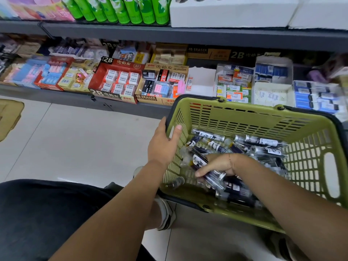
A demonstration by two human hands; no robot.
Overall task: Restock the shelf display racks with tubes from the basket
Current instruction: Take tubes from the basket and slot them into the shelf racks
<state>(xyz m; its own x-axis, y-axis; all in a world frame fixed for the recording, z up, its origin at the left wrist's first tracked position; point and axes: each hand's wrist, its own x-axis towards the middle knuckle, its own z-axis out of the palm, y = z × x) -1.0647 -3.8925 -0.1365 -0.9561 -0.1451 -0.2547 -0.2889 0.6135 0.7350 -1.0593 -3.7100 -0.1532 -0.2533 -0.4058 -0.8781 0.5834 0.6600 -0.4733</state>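
A green plastic basket with slotted walls fills the lower right of the frame, sitting on the pale tiled floor in front of a grey shelf. Inside the basket lies a loose heap of clear tubes with dark contents and white labels, pointing every which way. My left hand, at the centre of the frame, grips the basket's left rim, thumb inside the wall and fingers outside. My right hand is down in the basket at its left side, fingers curled round a few of the tubes, though the picture is blurred there. On the lower shelf, across the middle of the frame, stand open cartons of erasers: a red 2B box holds rows of white wrapped erasers, and just right of it a tan 4B ERASER box holds mixed packs. In the upper right a white cardboard rack with round holes in its top stands on the upper shelf, beside green cylinders.
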